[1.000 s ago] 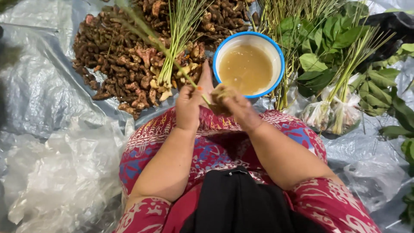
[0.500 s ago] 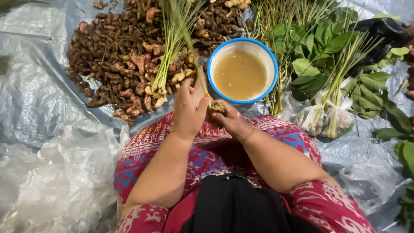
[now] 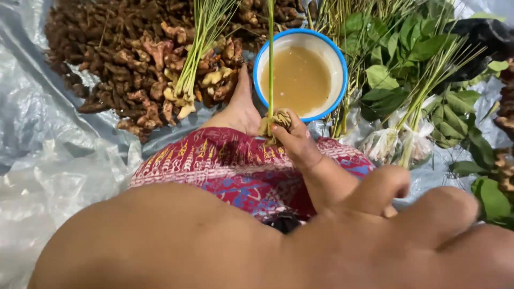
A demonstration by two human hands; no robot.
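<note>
Left hand (image 3: pixel 407 214) has lifted close to camera, fingers curled, grip unclear, while right hand (image 3: pixel 294 139) pinches lemongrass stalk (image 3: pixel 271 64) base upright beside blue-rimmed bowl (image 3: pixel 337 59).

Bare plastic sheet (image 3: pixel 48 160) lies open leftward; root pile (image 3: pixel 123 59), bowl (image 3: pixel 300 80) and greens (image 3: pixel 417 69) crowd ahead.

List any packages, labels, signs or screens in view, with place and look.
No labels, signs or screens show.
Clear bags: right of the bowl, wrapped round the white bases of green stalk bundles.
Plastic sheet: left, crumpled, translucent grey-white, lying under the goods.
</note>
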